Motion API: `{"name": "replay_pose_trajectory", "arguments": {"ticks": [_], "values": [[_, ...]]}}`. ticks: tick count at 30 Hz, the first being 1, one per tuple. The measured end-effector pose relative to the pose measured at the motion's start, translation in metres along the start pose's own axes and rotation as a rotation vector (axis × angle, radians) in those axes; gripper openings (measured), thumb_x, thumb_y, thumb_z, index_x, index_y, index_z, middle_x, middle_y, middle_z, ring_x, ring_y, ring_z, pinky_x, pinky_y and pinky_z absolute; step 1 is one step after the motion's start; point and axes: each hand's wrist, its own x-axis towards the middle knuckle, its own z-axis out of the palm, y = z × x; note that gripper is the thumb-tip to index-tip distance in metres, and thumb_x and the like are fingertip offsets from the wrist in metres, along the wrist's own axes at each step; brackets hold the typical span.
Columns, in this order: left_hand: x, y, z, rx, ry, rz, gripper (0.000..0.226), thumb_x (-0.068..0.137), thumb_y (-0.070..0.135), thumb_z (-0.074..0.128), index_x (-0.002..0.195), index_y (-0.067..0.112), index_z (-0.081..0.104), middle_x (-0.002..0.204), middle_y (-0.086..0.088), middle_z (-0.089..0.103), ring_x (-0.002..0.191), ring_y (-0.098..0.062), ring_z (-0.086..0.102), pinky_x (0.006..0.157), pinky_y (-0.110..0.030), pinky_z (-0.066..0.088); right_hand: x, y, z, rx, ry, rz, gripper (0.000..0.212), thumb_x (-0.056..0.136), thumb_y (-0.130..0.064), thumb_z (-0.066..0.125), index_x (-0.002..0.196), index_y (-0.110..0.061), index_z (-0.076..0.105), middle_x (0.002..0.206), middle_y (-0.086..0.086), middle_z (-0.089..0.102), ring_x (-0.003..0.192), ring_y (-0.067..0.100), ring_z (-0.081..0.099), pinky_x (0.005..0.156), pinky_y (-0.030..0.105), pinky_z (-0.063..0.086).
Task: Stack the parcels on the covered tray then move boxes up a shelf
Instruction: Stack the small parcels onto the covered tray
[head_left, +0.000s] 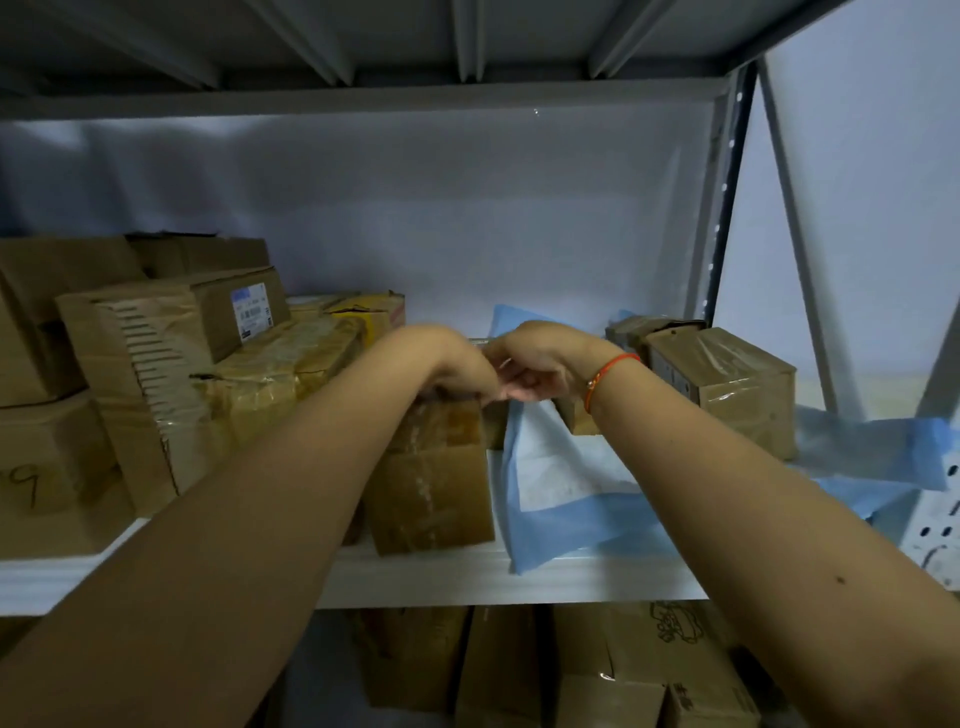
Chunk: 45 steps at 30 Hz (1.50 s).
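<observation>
Parcels everywhere on this white shelf: about six brown ones stacked at nine o'clock, one taped parcel dead centre, two more at three o'clock. Centre parcel is tan cardboard, glossy tape, creased. Left hand bends down onto its top edge, fingers hidden, so I cannot tell the grip. Right hand, red bracelet at the wrist, curls loosely beside it above the blue cover sheet. More boxes below at six o'clock.
</observation>
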Motion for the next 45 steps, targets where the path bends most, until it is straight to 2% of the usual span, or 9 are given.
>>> {"name": "replay_pose_trajectory", "arguments": {"ticks": [4, 7, 11, 16, 20, 29, 32, 36, 45], "values": [[-0.012, 0.017, -0.036, -0.093, 0.131, 0.052, 0.028, 0.098, 0.026, 0.046, 0.074, 0.014, 0.052, 0.071, -0.006, 0.051, 0.059, -0.017, 0.047, 0.054, -0.021, 0.037, -0.005, -0.004, -0.03, 0.427, 0.038, -0.09, 0.035, 0.094, -0.045, 0.051, 0.081, -0.014, 0.06, 0.076, 0.005, 0.063, 0.066, 0.014, 0.059, 0.061, 0.02, 0.046], [0.001, 0.028, -0.055, -0.125, 0.446, 0.073, 0.036, 0.089, 0.036, 0.057, 0.113, 0.01, 0.061, 0.109, -0.01, 0.063, 0.095, -0.029, 0.063, 0.081, -0.032, 0.052, -0.012, -0.001, -0.054, 0.457, 0.054, -0.141, 0.057, 0.081, -0.066, 0.055, 0.109, -0.016, 0.063, 0.103, 0.009, 0.066, 0.09, 0.022, 0.063, 0.082, 0.033, 0.051], [0.028, 0.037, -0.056, -0.367, 0.719, -0.009, 0.085, 0.074, 0.049, 0.066, 0.145, 0.017, 0.032, 0.142, -0.015, 0.042, 0.126, -0.037, 0.047, 0.101, -0.042, 0.046, -0.027, 0.007, -0.067, 0.323, -0.108, -0.138, 0.068, 0.078, -0.065, 0.058, 0.129, -0.022, 0.047, 0.119, 0.014, 0.06, 0.1, 0.033, 0.065, 0.088, 0.047, 0.051], [0.06, 0.052, -0.047, -0.616, 0.718, -0.01, 0.085, 0.078, 0.041, 0.068, 0.146, 0.014, 0.025, 0.146, -0.015, 0.033, 0.131, -0.038, 0.04, 0.104, -0.043, 0.041, -0.031, 0.009, -0.072, 0.037, -0.015, -0.098, 0.039, 0.083, -0.046, 0.067, 0.112, -0.022, 0.058, 0.114, 0.011, 0.059, 0.1, 0.03, 0.062, 0.09, 0.045, 0.054], [0.081, 0.066, -0.043, -0.819, 0.676, 0.083, 0.083, 0.083, 0.047, 0.06, 0.148, 0.011, 0.022, 0.146, -0.016, 0.038, 0.128, -0.037, 0.045, 0.103, -0.043, 0.044, -0.03, 0.003, -0.084, 0.205, 0.179, -0.026, 0.028, 0.086, -0.034, 0.062, 0.105, -0.018, 0.05, 0.096, 0.013, 0.052, 0.082, 0.028, 0.056, 0.063, 0.04, 0.054], [0.111, 0.051, -0.037, -0.83, 0.751, 0.058, 0.059, 0.093, 0.031, 0.046, 0.143, 0.005, 0.029, 0.141, -0.018, 0.045, 0.118, -0.038, 0.052, 0.085, -0.036, 0.045, -0.009, 0.003, -0.1, 0.215, 0.369, 0.094, 0.027, 0.095, -0.031, 0.047, 0.073, -0.016, 0.046, 0.074, 0.011, 0.05, 0.066, 0.026, 0.05, 0.078, 0.043, 0.047], [0.117, 0.043, -0.034, -0.795, 0.769, 0.038, 0.056, 0.093, 0.027, 0.046, 0.142, 0.004, 0.031, 0.141, -0.018, 0.045, 0.118, -0.037, 0.052, 0.078, -0.034, 0.039, 0.01, 0.01, -0.098, 0.16, 0.392, 0.138, 0.022, 0.097, -0.025, 0.041, 0.084, -0.009, 0.049, 0.083, 0.013, 0.05, 0.093, 0.036, 0.053, 0.088, 0.051, 0.041], [0.12, 0.039, -0.033, -0.773, 0.761, 0.044, 0.054, 0.094, 0.025, 0.045, 0.142, 0.003, 0.031, 0.141, -0.018, 0.044, 0.117, -0.036, 0.052, 0.075, -0.032, 0.037, 0.034, 0.018, -0.101, -0.097, 0.458, 0.043, 0.037, 0.1, -0.007, 0.035, 0.134, 0.004, 0.047, 0.137, 0.025, 0.047, 0.132, 0.036, 0.042, 0.104, 0.04, 0.036], [0.119, 0.046, -0.02, -0.763, 0.716, 0.082, 0.055, 0.096, 0.024, 0.043, 0.144, 0.003, 0.027, 0.142, -0.019, 0.042, 0.113, -0.034, 0.053, 0.074, -0.031, 0.037, 0.051, 0.033, -0.095, -0.877, 0.764, -0.035, 0.048, 0.094, -0.046, 0.044, 0.133, -0.018, 0.049, 0.135, 0.015, 0.047, 0.126, 0.037, 0.041, 0.097, 0.047, 0.04]]}}
